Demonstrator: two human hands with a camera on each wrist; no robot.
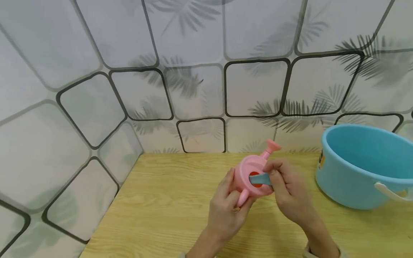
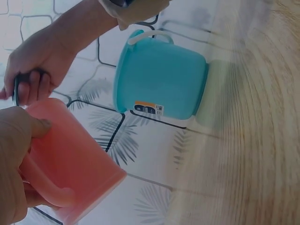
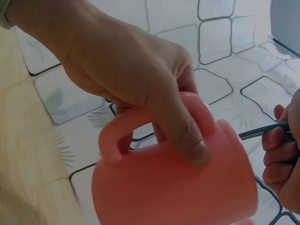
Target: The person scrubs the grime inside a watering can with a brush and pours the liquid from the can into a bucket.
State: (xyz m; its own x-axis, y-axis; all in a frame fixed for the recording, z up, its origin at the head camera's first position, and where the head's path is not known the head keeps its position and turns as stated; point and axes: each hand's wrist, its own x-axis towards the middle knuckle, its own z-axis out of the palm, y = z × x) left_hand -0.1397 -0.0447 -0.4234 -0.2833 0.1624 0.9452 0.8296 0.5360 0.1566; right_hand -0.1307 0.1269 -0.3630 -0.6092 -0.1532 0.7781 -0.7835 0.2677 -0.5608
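A small pink watering can [image 1: 241, 174] is tilted above the table, its round sprinkler head [image 1: 273, 144] pointing up and away. My left hand [image 1: 222, 208] grips it, with fingers through the loop handle [image 3: 115, 136] and thumb along the body. Between the fingers of my right hand [image 1: 292, 193] is a flat light-blue piece [image 1: 258, 178], its far end over the can's top opening. What kind of thing it is cannot be told. Orange-red [image 1: 254, 173] shows inside the opening. The right wrist view shows the blue piece as a thin dark strip [image 3: 258, 131] beside the can's rim.
A large light-blue bucket [image 1: 342, 179] with a white handle [image 1: 392, 193] stands on the right. The wood-grain table [image 1: 155, 200] meets a wall [image 1: 200, 89] with a leaf-and-tile pattern at the back and left.
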